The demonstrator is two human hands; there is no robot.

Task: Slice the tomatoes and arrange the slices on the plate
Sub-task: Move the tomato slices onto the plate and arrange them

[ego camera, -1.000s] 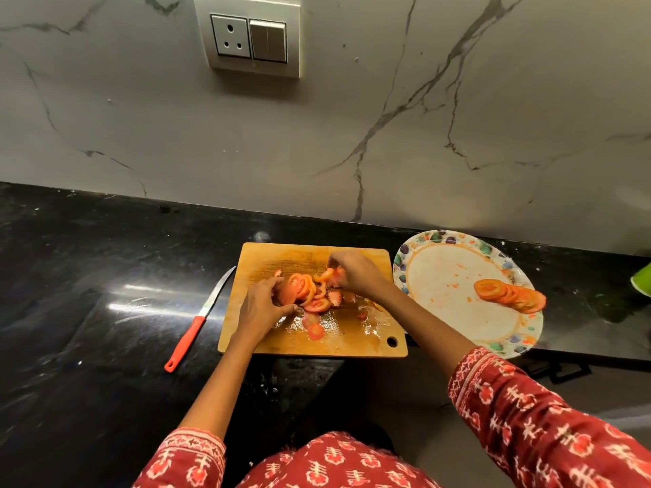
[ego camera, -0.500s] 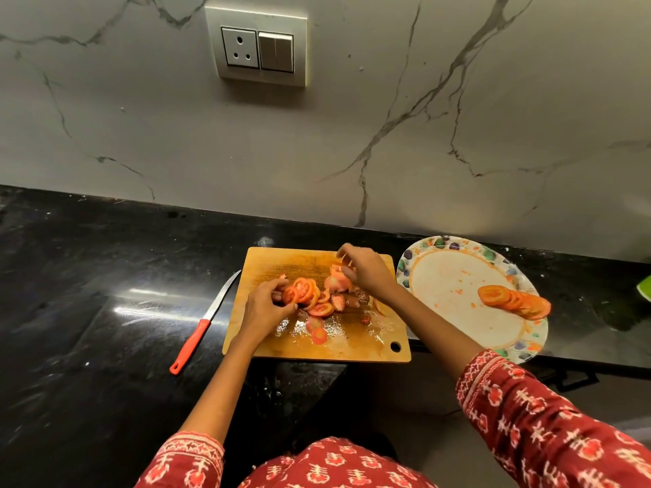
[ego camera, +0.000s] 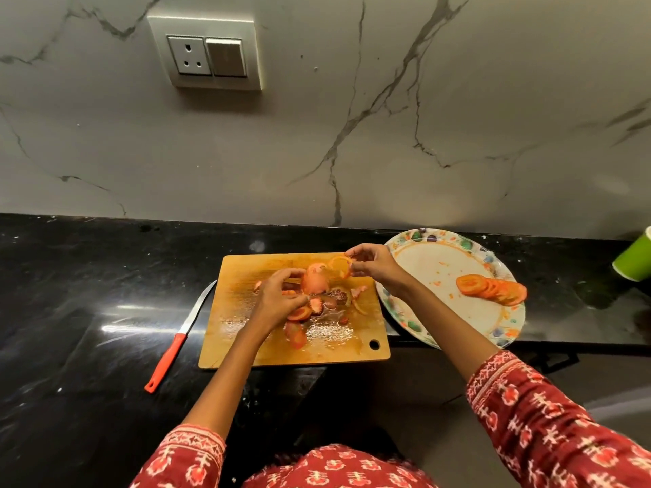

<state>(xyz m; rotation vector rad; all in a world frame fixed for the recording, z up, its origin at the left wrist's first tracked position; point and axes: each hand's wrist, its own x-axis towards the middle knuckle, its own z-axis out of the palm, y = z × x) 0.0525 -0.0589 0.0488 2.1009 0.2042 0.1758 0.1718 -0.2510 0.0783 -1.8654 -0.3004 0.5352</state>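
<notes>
A wooden cutting board (ego camera: 239, 332) lies on the black counter, wet with juice and strewn with loose tomato slices (ego camera: 297, 334). My left hand (ego camera: 278, 299) grips a stack of tomato slices (ego camera: 315, 281) standing above the board's middle. My right hand (ego camera: 375, 264) pinches a single thin tomato slice (ego camera: 340, 265), raised over the board's far right corner. To the right sits a round plate (ego camera: 415, 258) with a patterned rim. A row of overlapping tomato slices (ego camera: 491, 288) lies on its right half.
A knife (ego camera: 176, 341) with a red handle lies on the counter left of the board, blade pointing away from me. A green cup (ego camera: 634, 257) stands at the far right edge. A marble wall with a socket plate (ego camera: 208, 54) rises behind the counter.
My right hand has lifted one slice off the pile and raised it toward the board's far right corner. My left hand has gathered the remaining slices into an upright stack.
</notes>
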